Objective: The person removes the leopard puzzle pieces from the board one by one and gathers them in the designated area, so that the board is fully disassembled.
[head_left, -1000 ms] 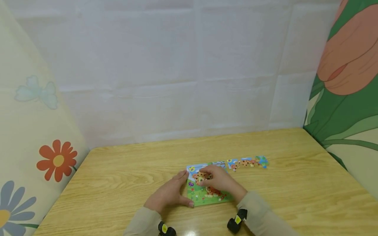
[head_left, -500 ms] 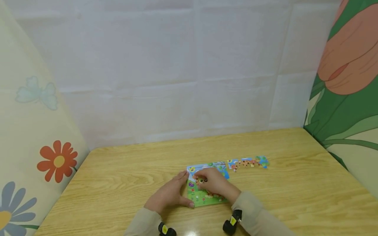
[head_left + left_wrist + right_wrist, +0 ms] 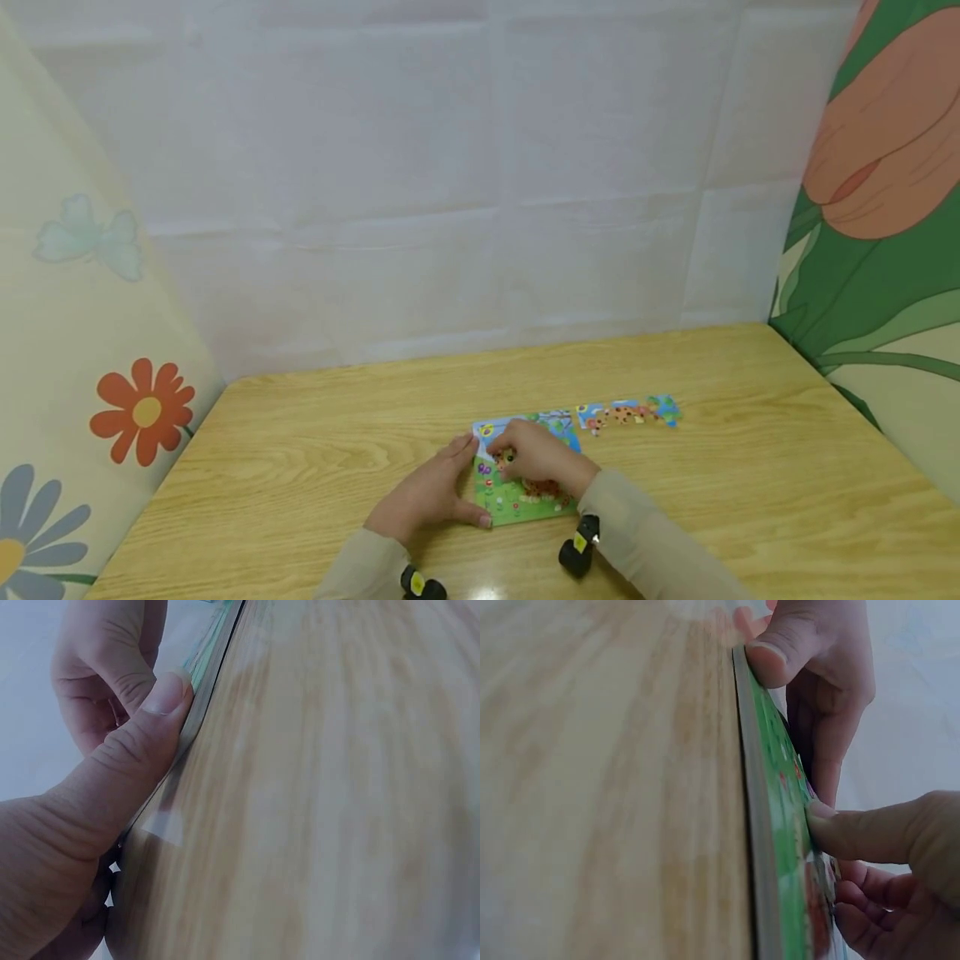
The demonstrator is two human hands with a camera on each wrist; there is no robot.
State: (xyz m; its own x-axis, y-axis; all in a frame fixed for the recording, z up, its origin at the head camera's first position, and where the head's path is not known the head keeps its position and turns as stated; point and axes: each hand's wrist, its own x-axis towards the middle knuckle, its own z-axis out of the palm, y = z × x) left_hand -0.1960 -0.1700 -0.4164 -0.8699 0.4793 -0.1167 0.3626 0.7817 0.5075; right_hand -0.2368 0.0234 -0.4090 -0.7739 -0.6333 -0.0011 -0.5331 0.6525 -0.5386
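Observation:
A thin picture puzzle board, printed with a spotted leopard on green grass under blue sky, lies flat on the table. My left hand rests along its left side, thumb stretched to the near left corner and fingers toward the far one. In the left wrist view the left thumb presses on the board's edge. Over the middle of the board, my right hand pinches a puzzle piece at the leopard's head between thumb and bent fingers. That hand hides part of the picture and most of the piece.
Several loose puzzle pieces with leopard spots and blue patches lie in a row beyond the board's far right corner. A white cloth hangs behind the wooden table. Flower-printed panels stand at both sides.
My right hand has shifted a little left and its wrist has turned, uncovering the board's upper right. The left hand and the row of pieces have stayed in place.

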